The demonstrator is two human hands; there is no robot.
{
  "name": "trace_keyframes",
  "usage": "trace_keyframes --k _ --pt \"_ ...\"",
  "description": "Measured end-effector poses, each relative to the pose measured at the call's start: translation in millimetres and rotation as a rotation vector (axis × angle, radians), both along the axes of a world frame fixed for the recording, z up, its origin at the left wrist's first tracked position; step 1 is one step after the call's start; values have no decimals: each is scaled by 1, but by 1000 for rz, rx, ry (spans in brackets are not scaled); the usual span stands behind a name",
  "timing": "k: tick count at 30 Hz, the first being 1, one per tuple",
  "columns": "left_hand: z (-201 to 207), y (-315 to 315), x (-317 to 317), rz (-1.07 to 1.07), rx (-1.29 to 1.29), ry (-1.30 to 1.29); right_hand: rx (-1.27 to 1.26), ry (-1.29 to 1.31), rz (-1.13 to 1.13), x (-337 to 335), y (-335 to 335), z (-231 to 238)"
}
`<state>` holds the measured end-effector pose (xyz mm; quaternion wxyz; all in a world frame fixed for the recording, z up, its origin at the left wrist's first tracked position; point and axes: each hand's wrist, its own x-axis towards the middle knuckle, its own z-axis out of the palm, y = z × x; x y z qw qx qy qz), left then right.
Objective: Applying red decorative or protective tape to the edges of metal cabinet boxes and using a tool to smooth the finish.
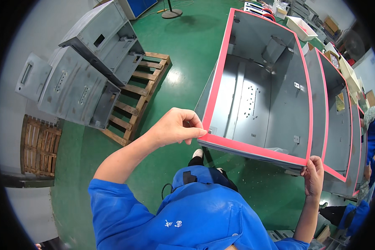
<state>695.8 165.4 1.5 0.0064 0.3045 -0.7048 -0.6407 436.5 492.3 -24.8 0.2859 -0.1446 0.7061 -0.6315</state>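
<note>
A grey sheet-metal cabinet (254,100) stands in front of me, its open side facing up toward me. Red tape (254,148) runs around its rim. At the near left corner, my left hand (177,127) is closed, thumb and forefinger pinching the end of the tape. My right hand (313,177) is at the near right corner, thumb and fingers closed on the tape there. Small holes, brackets and a ridge show inside the cabinet. Whatever lies between the fingertips is mostly hidden.
More grey cabinets with red-edged rims (339,125) stand close on the right, with people in blue beyond. Left of me, grey metal housings (77,85) rest on a wooden pallet (131,110). Another pallet (41,146) leans at the wall. White bins (301,28) sit behind.
</note>
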Motion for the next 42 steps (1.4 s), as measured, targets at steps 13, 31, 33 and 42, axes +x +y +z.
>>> trace_keyframes --k 13,31,33,42 --pt "-3 0 0 -10 -2 51 -6 -13 -22 1 -1 0" --pt "-4 4 0 28 1 70 -26 -22 -21 0 0 -3" --pt "-7 4 2 36 -16 79 -29 -23 -15 0 0 -3" --pt "-32 1 16 261 265 299 -44 -39 -60 3 -1 -4"
